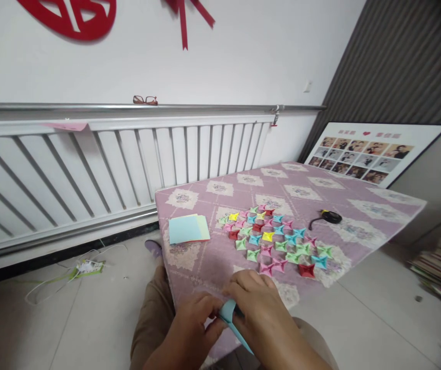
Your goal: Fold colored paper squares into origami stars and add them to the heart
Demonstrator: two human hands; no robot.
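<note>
My left hand (195, 329) pinches one end of a folded light-blue paper (236, 331) at the near edge of the table. The fingers of my right hand (257, 303) are bent over the paper's other side and hold it too; part of the paper is hidden under them. Just beyond my hands, many small folded paper stars (268, 236) in pink, green, yellow, blue and red lie spread on the flowered cloth. A stack of square paper sheets (185, 229), light blue on top, lies at the table's left.
The purple tablecloth (220, 277) covers the table. A black cased object (331, 217) with a strap lies at right. Behind stand a white radiator (189, 154) and a photo board (359, 154). Glasses (145, 100) rest on the pipe. A power strip (87, 268) lies on the floor.
</note>
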